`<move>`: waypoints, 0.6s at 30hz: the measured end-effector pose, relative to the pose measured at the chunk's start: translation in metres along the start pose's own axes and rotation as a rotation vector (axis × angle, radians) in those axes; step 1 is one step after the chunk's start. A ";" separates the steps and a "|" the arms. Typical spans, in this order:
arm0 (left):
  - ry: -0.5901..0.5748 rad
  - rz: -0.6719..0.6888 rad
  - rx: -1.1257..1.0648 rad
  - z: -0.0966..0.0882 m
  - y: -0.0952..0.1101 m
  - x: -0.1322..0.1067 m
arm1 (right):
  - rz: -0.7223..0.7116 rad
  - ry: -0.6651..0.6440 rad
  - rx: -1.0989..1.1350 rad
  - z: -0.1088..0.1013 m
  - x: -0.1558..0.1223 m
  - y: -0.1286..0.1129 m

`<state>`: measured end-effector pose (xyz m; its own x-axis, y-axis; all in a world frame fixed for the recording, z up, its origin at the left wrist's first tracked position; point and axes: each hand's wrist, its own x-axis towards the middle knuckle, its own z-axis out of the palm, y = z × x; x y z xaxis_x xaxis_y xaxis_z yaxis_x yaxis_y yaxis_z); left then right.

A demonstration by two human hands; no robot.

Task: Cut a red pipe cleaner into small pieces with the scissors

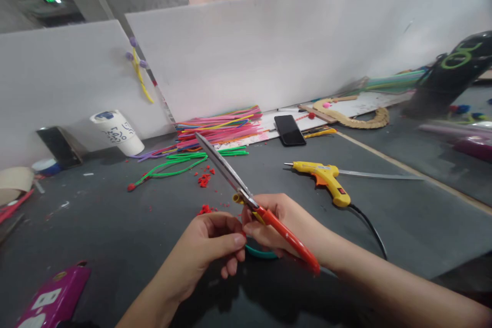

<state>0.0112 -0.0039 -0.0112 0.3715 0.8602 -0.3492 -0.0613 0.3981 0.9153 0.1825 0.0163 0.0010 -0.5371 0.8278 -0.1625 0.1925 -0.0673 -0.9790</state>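
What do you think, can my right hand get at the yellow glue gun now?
Probably yes for reaching: the glue gun lies just beyond the right hand with bare table between. But that hand grips the scissors, so grasping looks unlikely.

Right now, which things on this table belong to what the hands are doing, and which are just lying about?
In hand: scissors, gripped in the right hand; left hand, pinched shut beside them; red scraps nearby, probably cuttings.
Lying about: glue gun, phone, paper cup, coloured sticks, none touched.
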 end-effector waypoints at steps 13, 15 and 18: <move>0.034 -0.004 0.004 0.001 0.000 0.000 | -0.025 0.015 0.074 0.002 0.005 0.005; 0.065 0.014 0.032 0.001 0.001 -0.001 | -0.041 0.009 0.103 0.001 0.005 0.007; 0.057 0.033 0.031 0.001 0.003 -0.002 | -0.046 -0.001 0.124 0.000 0.006 0.008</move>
<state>0.0110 -0.0047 -0.0080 0.3162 0.8900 -0.3285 -0.0438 0.3595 0.9321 0.1810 0.0203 -0.0076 -0.5437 0.8310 -0.1174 0.0649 -0.0979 -0.9931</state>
